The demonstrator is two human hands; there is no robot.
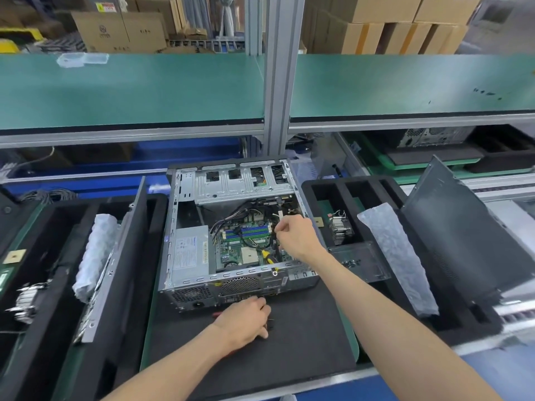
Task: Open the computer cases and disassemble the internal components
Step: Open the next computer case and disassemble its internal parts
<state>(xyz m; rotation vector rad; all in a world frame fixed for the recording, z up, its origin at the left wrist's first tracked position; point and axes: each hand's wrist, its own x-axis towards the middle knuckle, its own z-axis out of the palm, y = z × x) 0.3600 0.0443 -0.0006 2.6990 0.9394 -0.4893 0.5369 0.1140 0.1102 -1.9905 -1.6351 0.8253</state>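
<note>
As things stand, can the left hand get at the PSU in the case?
Probably yes. The case lies open on top, and the PSU sits bare in its near-left corner with no cables over it. The left hand rests on the mat just outside the rear panel, so it only has to lift over that wall.

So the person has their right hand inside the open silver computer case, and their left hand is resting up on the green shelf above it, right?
Not quite. The right hand is indeed inside the open silver computer case, but the left hand is not on the green shelf. The head view shows it down on the black foam mat in front of the case, on what looks like a small dark tool.
</note>
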